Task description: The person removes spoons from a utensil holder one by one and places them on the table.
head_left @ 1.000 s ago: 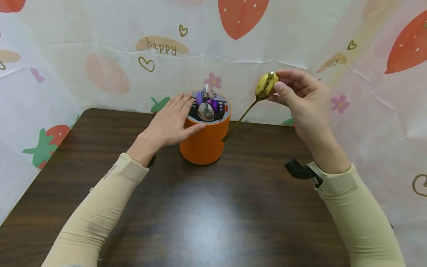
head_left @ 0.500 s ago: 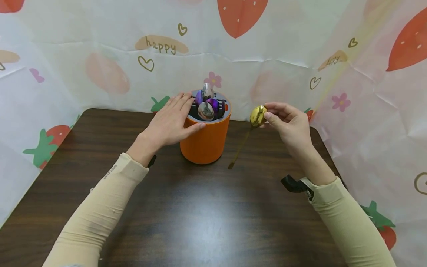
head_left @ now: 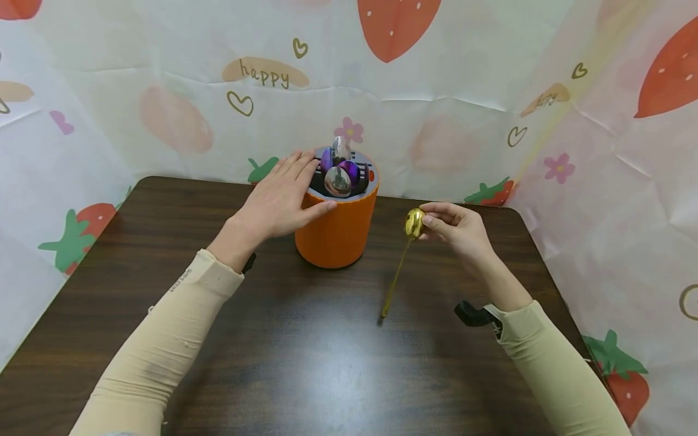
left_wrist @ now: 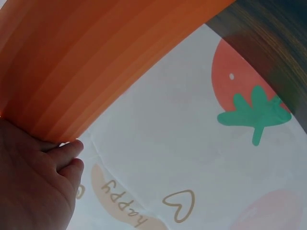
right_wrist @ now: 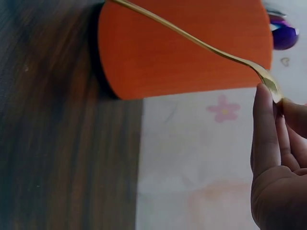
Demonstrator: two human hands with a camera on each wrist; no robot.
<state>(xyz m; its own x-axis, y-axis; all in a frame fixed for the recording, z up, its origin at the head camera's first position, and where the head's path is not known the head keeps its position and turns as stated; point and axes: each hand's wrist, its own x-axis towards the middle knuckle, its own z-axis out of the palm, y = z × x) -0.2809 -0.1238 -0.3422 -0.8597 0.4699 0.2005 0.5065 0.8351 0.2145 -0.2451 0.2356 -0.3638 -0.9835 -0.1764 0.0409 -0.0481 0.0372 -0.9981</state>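
Observation:
An orange cylindrical holder (head_left: 337, 229) stands on the dark wooden table (head_left: 305, 357), with several spoons (head_left: 338, 180) standing bowls-up in its slotted top. My left hand (head_left: 278, 200) rests flat against the holder's left rim and side, fingers straight; the left wrist view shows the fingers (left_wrist: 67, 158) against the orange wall (left_wrist: 96, 62). My right hand (head_left: 455, 227) pinches the bowl of a gold spoon (head_left: 414, 224) to the right of the holder. Its handle tip (head_left: 384, 315) touches the table. In the right wrist view the gold spoon (right_wrist: 201, 45) crosses in front of the holder (right_wrist: 182, 52).
A strawberry-printed white cloth (head_left: 452, 109) backs the table on the far side and both flanks. The table's right rear corner (head_left: 515, 212) is close to my right hand. A black wrist strap (head_left: 474, 315) shows on my right forearm.
My right hand has lowered the gold spoon from above the holder's right side down and nearer, until its handle tip met the table. The left hand has stayed on the holder.

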